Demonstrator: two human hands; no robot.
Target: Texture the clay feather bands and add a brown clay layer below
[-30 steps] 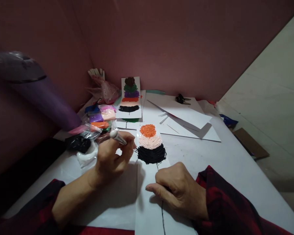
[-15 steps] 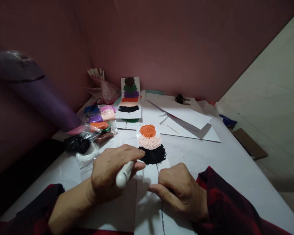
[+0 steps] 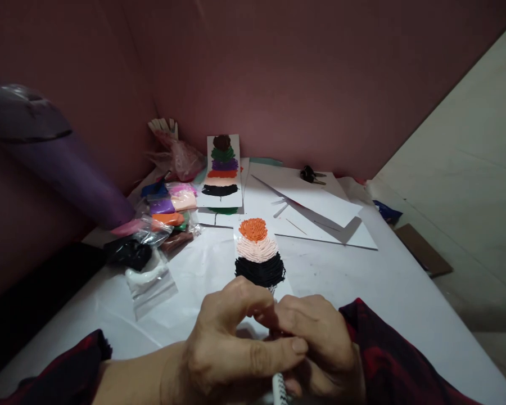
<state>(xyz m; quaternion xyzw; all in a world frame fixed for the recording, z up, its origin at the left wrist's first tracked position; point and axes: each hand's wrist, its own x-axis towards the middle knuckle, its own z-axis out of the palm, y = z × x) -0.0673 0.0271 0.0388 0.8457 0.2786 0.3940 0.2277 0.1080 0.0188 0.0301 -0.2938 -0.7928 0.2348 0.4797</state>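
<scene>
My left hand and my right hand meet at the bottom centre, fingers closed. The left thumb lies across the right fingers. Beneath it pokes out a white pen-like stick with a dark zigzag pattern; my left hand seems to grip it, though its fingers are partly hidden. What the right fingers pinch is hidden too. Just beyond the hands lies a white card with textured clay bands: an orange clay tip, a pale peach band and a black band.
A finished-looking striped clay card leans at the back. Bagged coloured clay lies left, with a bag of white clay nearer. White paper sheets, keys and a thin stick are at the back right. A purple roll leans left.
My left hand has moved right and down from beside the black clay band to meet my right hand. The white stick has come along between the hands.
</scene>
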